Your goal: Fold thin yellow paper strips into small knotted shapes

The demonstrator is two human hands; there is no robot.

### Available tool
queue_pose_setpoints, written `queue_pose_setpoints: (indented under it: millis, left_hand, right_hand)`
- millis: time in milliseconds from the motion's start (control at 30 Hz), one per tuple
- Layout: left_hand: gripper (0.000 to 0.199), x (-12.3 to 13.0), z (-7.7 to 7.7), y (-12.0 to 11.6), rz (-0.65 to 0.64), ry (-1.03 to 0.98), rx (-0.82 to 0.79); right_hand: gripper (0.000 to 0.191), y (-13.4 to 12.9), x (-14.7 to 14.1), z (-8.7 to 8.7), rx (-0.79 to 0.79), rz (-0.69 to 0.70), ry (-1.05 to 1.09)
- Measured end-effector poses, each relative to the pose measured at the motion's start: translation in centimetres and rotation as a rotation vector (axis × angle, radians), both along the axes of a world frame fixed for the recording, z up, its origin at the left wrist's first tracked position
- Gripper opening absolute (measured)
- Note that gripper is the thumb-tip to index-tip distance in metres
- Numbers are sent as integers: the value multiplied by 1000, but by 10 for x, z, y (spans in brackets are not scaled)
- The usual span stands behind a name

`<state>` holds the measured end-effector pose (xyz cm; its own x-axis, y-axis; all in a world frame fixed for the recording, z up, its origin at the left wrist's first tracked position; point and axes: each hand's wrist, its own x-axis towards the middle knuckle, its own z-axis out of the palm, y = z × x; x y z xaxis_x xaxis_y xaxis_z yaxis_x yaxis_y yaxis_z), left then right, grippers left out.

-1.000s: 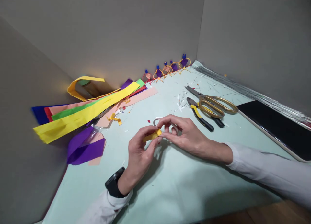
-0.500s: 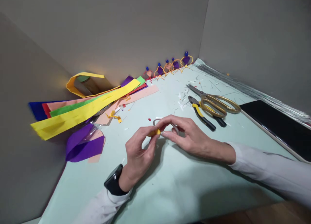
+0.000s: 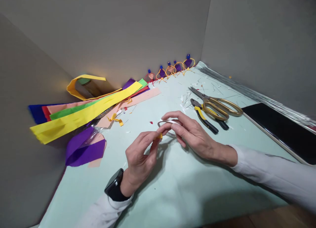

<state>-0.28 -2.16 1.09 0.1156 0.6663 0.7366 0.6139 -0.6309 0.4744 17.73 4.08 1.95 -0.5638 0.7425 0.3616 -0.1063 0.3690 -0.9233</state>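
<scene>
Near the middle of the pale green table (image 3: pixel 182 201), my left hand (image 3: pixel 142 155) pinches a small yellow piece (image 3: pixel 160 135) between thumb and fingertips. My right hand (image 3: pixel 192 132) is closed around a thin whitish-grey loop (image 3: pixel 170 122), its fingers curled over the loop's right side. The yellow piece lies at the loop's left side, and the fingertips of both hands nearly meet there. Whether the yellow piece is fixed to the loop is hidden by the fingers.
Coloured strips (image 3: pixel 86 114) and a purple roll (image 3: pixel 86 149) lie at left. Several small figures (image 3: pixel 161 72) line the back edge. Scissors (image 3: pixel 214 104), pliers (image 3: pixel 204 117), a black-screened device (image 3: pixel 281 129) and thin wires (image 3: pixel 259 93) are at right.
My right hand's fingers have shifted over the loop, and the thumb has lifted from beside the yellow piece. The loop has tilted a little. My left hand keeps its pinch.
</scene>
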Motion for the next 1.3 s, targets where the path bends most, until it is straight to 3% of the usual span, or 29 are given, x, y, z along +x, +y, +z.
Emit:
queue_pose_setpoints:
  millis: [167,333,533,700,933,1300]
  left_hand:
    - [31,-3,-1,-2,28,-102,-80]
    - [18,-8,9,2,112,-487,-333]
    - [13,-11,22,8,-49,-827,-559]
    - [12,-7,22,5,-95,-881,-668]
    - [11,-6,22,4,-92,-920,-750]
    - [14,-8,20,7,-44,-979,-783]
  right_hand:
    - [24,3,1,0,-39,13,12]
    - [12,6,4,5,74,-45,-38]
    - [11,3,2,6,316,-96,-67]
    - [12,4,-2,-4,569,-186,-58]
    - [17,7,0,-9,807,-180,-90]
    - [22,10,1,-14,889,-154,-152]
